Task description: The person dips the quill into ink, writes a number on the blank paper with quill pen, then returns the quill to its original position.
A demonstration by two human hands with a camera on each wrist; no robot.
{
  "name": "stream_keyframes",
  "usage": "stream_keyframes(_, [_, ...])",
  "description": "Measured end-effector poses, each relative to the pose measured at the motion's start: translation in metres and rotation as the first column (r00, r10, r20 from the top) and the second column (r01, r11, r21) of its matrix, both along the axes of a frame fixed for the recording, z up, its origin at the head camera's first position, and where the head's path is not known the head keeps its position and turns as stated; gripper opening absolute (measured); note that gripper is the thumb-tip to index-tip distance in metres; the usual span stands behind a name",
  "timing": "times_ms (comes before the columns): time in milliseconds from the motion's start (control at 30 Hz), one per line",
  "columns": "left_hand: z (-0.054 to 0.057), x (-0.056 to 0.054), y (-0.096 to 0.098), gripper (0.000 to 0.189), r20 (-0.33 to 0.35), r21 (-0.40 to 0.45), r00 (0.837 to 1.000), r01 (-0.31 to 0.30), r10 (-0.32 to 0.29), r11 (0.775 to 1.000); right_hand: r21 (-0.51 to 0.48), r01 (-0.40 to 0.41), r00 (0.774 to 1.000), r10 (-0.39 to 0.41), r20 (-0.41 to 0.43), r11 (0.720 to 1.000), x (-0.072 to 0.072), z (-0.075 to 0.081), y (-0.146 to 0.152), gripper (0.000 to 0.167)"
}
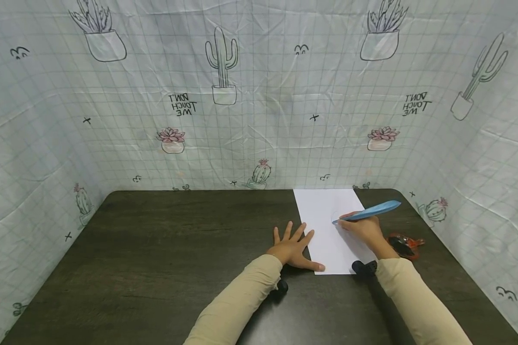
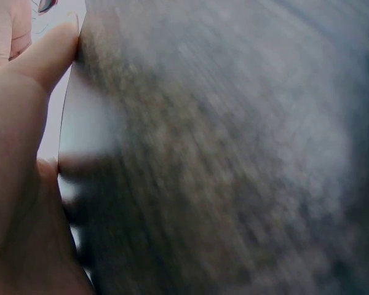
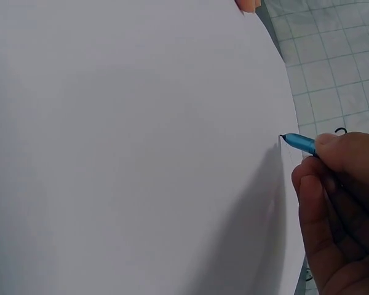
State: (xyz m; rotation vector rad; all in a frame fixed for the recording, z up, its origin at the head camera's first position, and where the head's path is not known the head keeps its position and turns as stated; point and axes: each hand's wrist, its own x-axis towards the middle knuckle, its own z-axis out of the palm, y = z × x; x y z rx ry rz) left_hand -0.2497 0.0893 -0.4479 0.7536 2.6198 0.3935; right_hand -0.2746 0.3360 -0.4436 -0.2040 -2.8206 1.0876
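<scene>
My right hand pinches a blue pen near its tip, between thumb and fingers. Its long barrel widens like a feather and slants up to the right. On the white sheet of paper the dark pen tip meets the surface, as the right wrist view also shows, with faint lines near it. My left hand lies flat with fingers spread at the sheet's left edge. Its thumb rests on the near left corner, and some fingertips reach over the edge.
An orange-and-black object lies right of my right wrist. The dark wooden table stretches away to the left. A white gridded cloth with cactus drawings hangs behind and along both sides. Black straps or devices sit under both wrists.
</scene>
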Motion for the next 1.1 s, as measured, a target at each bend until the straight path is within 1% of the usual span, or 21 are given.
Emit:
stream_keyframes(400, [0.001,0.001,0.001,0.098,0.000,0.000,1.000,0.001,-0.001,1.000,0.044,-0.048,0.997,0.051,-0.062,0.998,0.013,-0.002,0.008,0.034])
stream_keyframes(600, [0.000,0.000,0.000,0.099,-0.003,0.005,1.000,0.005,-0.005,1.000,0.050,-0.067,0.995,0.070,-0.068,0.996,0.018,-0.001,0.011,0.032])
stream_keyframes(900, [0.001,0.002,0.001,0.098,-0.001,-0.001,1.000,0.006,-0.006,1.000,0.056,-0.057,0.996,0.061,-0.069,0.997,0.024,-0.001,0.016,0.030])
stream_keyframes(1100, [0.003,0.002,0.000,0.098,-0.002,0.011,1.000,0.005,-0.005,1.000,0.056,-0.050,0.996,0.054,-0.071,0.997,0.027,0.000,0.018,0.031])
